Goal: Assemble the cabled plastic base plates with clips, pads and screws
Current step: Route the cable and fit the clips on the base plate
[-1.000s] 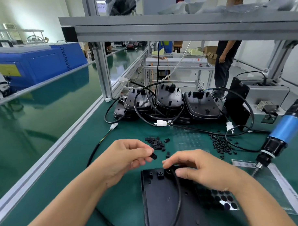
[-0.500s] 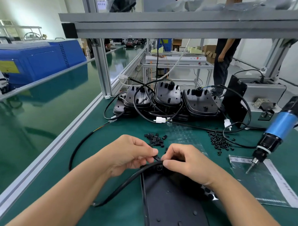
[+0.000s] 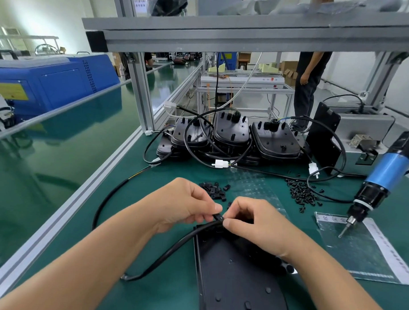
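Observation:
A black plastic base plate [image 3: 236, 279] lies flat on the green mat in front of me. Its black cable [image 3: 170, 251] runs from the plate's top edge down to the left. My left hand [image 3: 183, 205] pinches a small black clip [image 3: 218, 217] at the plate's top edge, right over the cable. My right hand [image 3: 256, 226] pinches the cable just beside the clip. A pile of loose black clips [image 3: 215, 190] sits behind my hands, and a scatter of black screws [image 3: 301, 195] lies to the right. A sheet of black pads [image 3: 288, 269] peeks out under my right wrist.
Several cabled base plates [image 3: 232, 137] are stacked at the back. A blue electric screwdriver [image 3: 381, 182] hangs at the right above a clear plastic bag [image 3: 362, 248]. A grey machine [image 3: 359, 134] stands at the back right. An aluminium rail [image 3: 64, 217] borders the mat on the left. A person [image 3: 310, 84] stands behind.
My hands came together at the plate's top edge. The cable now leads out to the left of the plate, and the clip went from free in my left fingers to against the cable.

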